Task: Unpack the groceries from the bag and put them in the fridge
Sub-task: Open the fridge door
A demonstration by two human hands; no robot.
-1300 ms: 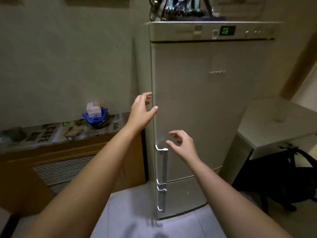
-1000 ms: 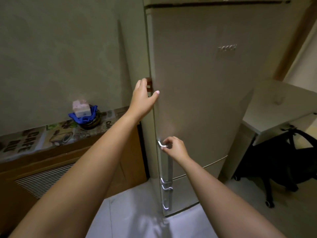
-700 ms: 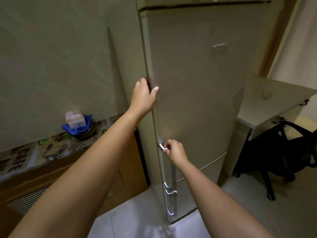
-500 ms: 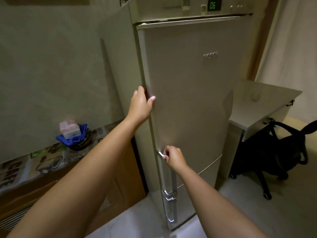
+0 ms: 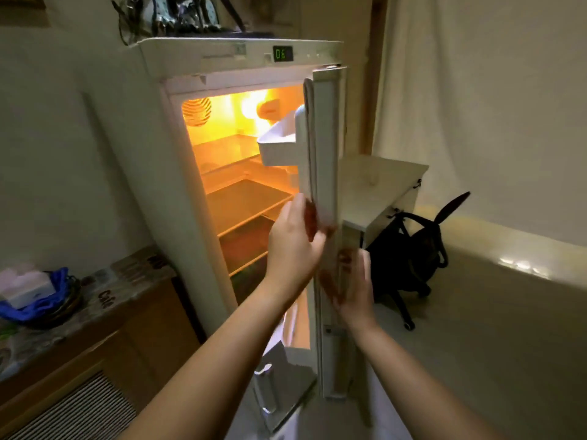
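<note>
The fridge stands with its upper door swung out to the right, edge-on to me. The inside glows orange, and its glass shelves look bare. A white bin hangs on the door's inner side. My left hand curls round the door's edge from the inner side. On the outer side, a little lower and blurred, my right hand wraps the same edge. The door handle is hidden. No grocery bag is in view.
A low wooden counter at the left carries a basket with a blue cloth and a tissue box. Right of the door stand a white desk and a black office chair. The freezer door below is closed. Clutter tops the fridge.
The upper fridge door was closed and has swung wide to the right, so the lit interior shows. Both hands moved right with the door's edge.
</note>
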